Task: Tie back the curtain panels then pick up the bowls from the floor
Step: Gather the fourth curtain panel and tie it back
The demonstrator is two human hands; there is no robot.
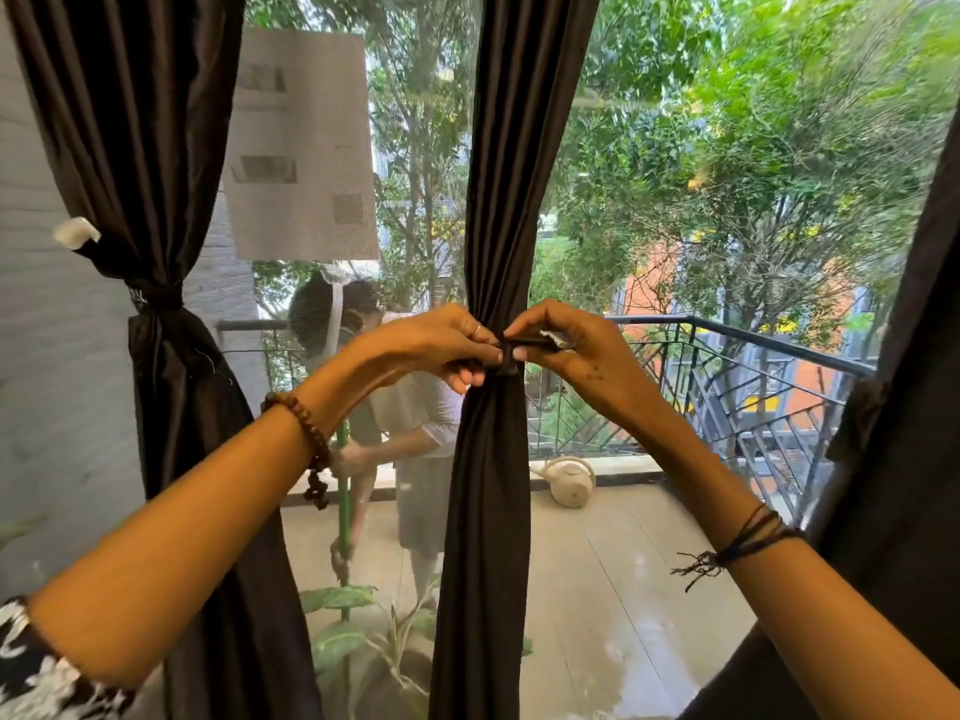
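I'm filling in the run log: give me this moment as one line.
step: tying middle curtain panel | left hand and right hand: both pinch tie strap | left panel: tied | bowls: unseen

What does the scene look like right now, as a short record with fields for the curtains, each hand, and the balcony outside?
left curtain panel: already tied back
middle curtain panel: gathered, tie strap around it
left hand: pinching the strap
right hand: pinching the strap's other end
right curtain panel: partly in view, tie unclear
balcony: person with green pole, white watering can
bowls: not in view
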